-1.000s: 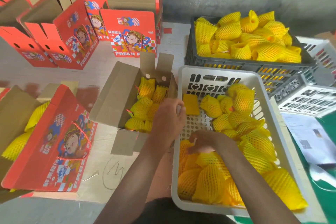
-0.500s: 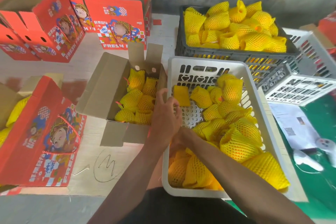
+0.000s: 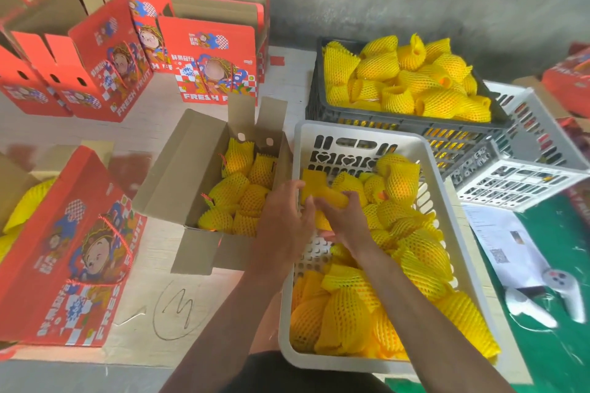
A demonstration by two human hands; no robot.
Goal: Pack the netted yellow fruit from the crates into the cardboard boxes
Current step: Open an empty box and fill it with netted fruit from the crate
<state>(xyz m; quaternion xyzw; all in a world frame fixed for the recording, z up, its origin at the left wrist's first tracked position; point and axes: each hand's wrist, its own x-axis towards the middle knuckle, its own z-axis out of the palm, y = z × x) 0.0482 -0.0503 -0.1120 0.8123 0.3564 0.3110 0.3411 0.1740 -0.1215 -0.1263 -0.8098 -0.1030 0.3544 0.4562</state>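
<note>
Fingers of the right hand (image 3: 343, 217) curl around a yellow foam-netted fruit (image 3: 329, 198), gripping it above the near-left part of the white perforated plastic crate (image 3: 447, 210); the fruit's long axis lies roughly level, running left to right, its left end toward the open brown cardboard box (image 3: 178, 175). Beside it the left hand (image 3: 287, 220) hovers over the crate's left rim with fingers relaxed and spread, fingertips near the fruit; whether they touch it I cannot tell. More netted fruit fills the white crate, lies packed in the cardboard box just left of it, and heaps the dark plastic crate (image 3: 322, 112) behind. Red printed gift boxes (image 3: 217, 60) stand on the pale tabletop (image 3: 153, 265).
</note>
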